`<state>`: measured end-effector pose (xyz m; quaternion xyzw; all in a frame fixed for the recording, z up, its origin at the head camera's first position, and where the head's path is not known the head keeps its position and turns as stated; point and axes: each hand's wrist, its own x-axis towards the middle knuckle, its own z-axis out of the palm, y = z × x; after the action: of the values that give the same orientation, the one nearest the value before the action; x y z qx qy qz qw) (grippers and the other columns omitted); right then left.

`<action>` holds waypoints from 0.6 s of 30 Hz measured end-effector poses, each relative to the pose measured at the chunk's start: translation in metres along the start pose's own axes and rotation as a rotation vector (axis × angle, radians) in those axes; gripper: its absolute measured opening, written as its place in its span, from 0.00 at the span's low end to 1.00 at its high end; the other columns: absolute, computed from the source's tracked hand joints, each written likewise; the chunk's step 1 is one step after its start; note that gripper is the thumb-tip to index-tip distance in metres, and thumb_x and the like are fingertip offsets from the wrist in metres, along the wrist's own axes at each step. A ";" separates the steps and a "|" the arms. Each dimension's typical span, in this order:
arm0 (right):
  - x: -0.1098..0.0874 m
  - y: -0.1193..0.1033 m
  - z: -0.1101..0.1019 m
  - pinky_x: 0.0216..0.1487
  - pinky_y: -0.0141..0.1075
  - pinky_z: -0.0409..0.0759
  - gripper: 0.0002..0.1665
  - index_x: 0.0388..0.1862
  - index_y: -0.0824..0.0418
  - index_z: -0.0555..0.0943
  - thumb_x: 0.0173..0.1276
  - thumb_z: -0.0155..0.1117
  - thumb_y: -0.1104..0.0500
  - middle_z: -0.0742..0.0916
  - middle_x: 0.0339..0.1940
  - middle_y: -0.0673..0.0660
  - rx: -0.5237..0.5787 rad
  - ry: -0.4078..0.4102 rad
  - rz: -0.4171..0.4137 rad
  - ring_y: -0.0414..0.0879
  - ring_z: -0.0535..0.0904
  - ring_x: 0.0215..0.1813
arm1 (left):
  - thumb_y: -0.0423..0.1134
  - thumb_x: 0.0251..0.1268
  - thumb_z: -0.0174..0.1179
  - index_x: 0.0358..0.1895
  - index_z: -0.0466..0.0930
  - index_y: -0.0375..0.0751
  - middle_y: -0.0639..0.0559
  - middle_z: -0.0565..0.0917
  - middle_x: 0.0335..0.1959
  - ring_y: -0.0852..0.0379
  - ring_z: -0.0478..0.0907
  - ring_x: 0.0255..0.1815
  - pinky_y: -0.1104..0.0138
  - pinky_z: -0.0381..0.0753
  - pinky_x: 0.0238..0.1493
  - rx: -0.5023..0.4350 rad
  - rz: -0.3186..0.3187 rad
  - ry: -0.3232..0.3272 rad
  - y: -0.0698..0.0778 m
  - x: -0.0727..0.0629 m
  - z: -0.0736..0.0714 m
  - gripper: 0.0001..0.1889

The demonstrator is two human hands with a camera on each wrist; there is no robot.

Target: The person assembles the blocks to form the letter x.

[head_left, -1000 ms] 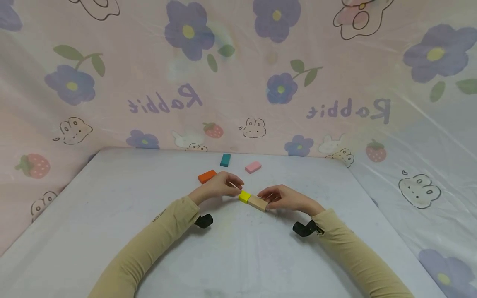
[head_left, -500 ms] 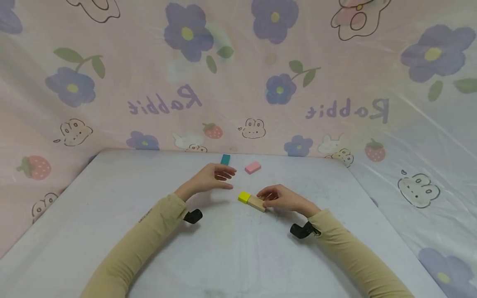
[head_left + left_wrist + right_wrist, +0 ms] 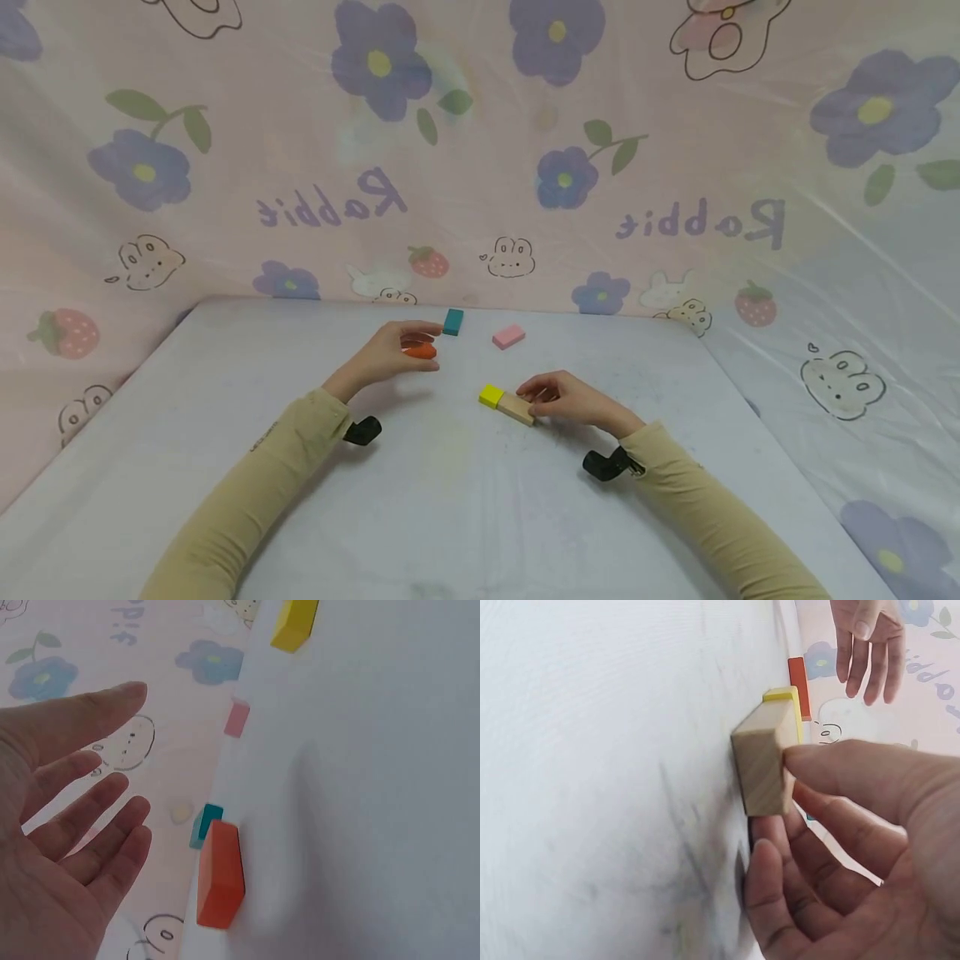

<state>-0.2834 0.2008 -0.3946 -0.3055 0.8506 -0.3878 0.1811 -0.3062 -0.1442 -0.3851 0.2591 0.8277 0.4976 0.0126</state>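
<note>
My left hand [image 3: 386,353] hovers over the orange block [image 3: 420,351] on the table. In the left wrist view the fingers [image 3: 120,859] are spread loosely and stand apart from the orange block [image 3: 220,877]. A plain wooden block [image 3: 517,408] lies end to end with a yellow block [image 3: 491,397]. My right hand [image 3: 573,398] holds the wooden block at its right end. The right wrist view shows its thumb against the wooden block [image 3: 761,769] and the other fingers curled on the far side, partly hidden.
Toward the back of the white table [image 3: 480,517] lie a teal block [image 3: 453,322] and a pink block [image 3: 509,337]. A printed curtain [image 3: 465,192] rises behind the table's far edge and along both sides.
My left hand has left the yellow block and moved left to the orange block. My right hand stays at the wooden block, its thumb now against it. The blocks show no clear movement.
</note>
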 end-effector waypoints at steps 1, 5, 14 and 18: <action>0.000 0.000 0.000 0.41 0.36 0.76 0.21 0.56 0.70 0.77 0.65 0.64 0.65 0.83 0.47 0.62 -0.005 0.001 0.000 0.50 0.78 0.42 | 0.38 0.49 0.74 0.62 0.75 0.40 0.42 0.76 0.59 0.43 0.73 0.59 0.55 0.68 0.63 0.010 -0.002 0.010 -0.002 -0.001 -0.002 0.33; 0.000 -0.001 -0.001 0.41 0.36 0.76 0.21 0.56 0.68 0.78 0.65 0.64 0.64 0.83 0.46 0.60 -0.014 0.003 0.004 0.49 0.78 0.41 | 0.37 0.49 0.74 0.62 0.74 0.38 0.38 0.75 0.60 0.42 0.72 0.59 0.55 0.68 0.63 0.023 -0.011 0.038 -0.008 -0.002 -0.008 0.33; 0.000 0.001 -0.001 0.42 0.36 0.77 0.21 0.56 0.67 0.78 0.64 0.65 0.63 0.83 0.46 0.58 0.002 0.003 0.039 0.48 0.78 0.42 | 0.32 0.50 0.73 0.62 0.71 0.31 0.34 0.72 0.62 0.36 0.70 0.60 0.48 0.66 0.62 0.007 -0.084 0.082 -0.024 -0.001 -0.011 0.33; -0.001 -0.004 0.000 0.43 0.38 0.76 0.21 0.56 0.69 0.78 0.64 0.64 0.65 0.83 0.46 0.62 0.009 0.002 0.033 0.51 0.78 0.43 | 0.32 0.50 0.73 0.63 0.71 0.31 0.35 0.73 0.61 0.37 0.71 0.59 0.49 0.68 0.61 0.021 -0.115 0.081 -0.031 -0.002 -0.011 0.34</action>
<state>-0.2814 0.1999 -0.3913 -0.2905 0.8538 -0.3889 0.1881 -0.3208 -0.1653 -0.4057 0.1910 0.8463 0.4972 0.0051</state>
